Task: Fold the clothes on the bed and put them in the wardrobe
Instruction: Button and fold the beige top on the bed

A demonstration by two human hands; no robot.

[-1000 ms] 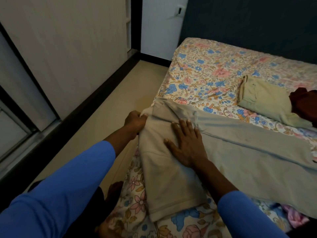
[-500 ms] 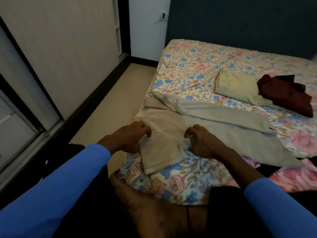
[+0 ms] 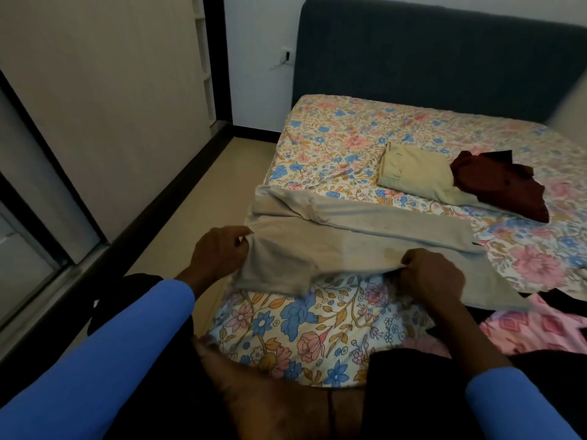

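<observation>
Two hands grip the near edge of the grey garment (image 3: pixel 365 246), which lies across the side of the bed (image 3: pixel 317 328): your left hand (image 3: pixel 219 249) pinches its left corner, your right hand (image 3: pixel 428 274) bunches the hem in curled fingers. It looks soft, light and floppy, so hold the corners wide apart against sagging; the blurred hanging flap may be a sleeve.
</observation>
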